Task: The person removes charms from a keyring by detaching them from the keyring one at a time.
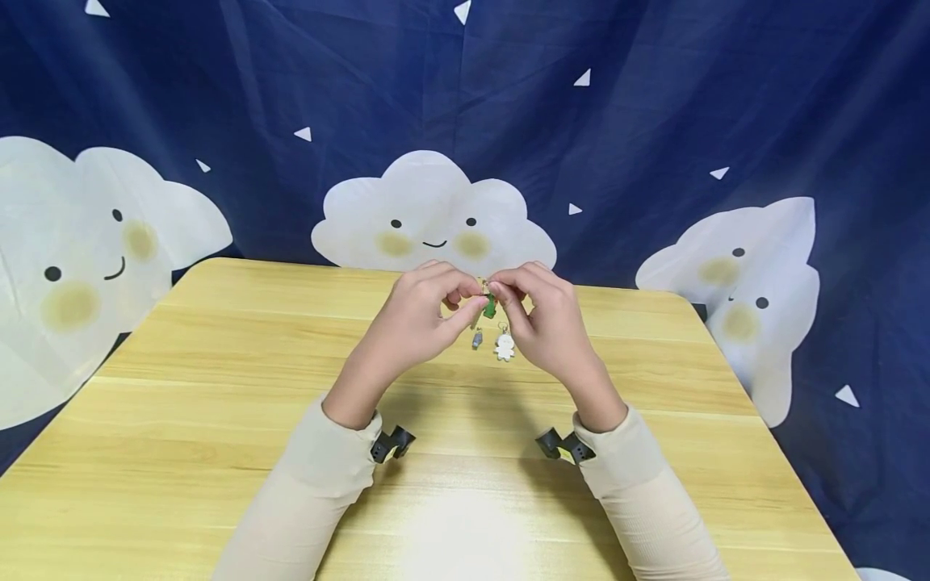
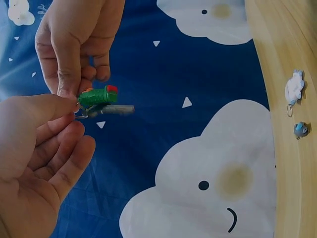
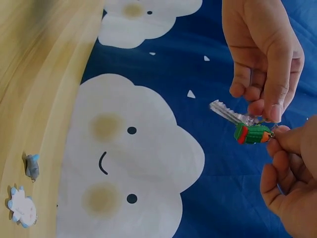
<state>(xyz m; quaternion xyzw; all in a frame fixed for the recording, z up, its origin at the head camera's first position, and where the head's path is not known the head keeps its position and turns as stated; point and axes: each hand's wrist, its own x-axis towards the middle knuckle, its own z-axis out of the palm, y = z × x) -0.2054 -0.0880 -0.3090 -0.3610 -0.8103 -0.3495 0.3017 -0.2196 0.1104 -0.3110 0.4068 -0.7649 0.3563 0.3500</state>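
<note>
Above the far part of the table, both hands meet fingertip to fingertip. A small green charm with a red end (image 1: 490,307) hangs between them, beside a silver key (image 3: 227,113). My left hand (image 1: 410,315) pinches the thin metal key ring (image 2: 81,115) that the key hangs from. My right hand (image 1: 546,319) pinches the charm's loop end with thumb and forefinger. Fingertips partly hide the ring and loop, so I cannot tell whether the two are joined. Below the hands, a white figure charm (image 1: 504,347) and a small grey-blue charm (image 1: 477,339) lie on the table.
The wooden table (image 1: 182,420) has rounded far corners. Behind its far edge hangs a dark blue cloth (image 1: 625,145) printed with white smiling clouds and small triangles. Black cameras are strapped at both sleeve cuffs.
</note>
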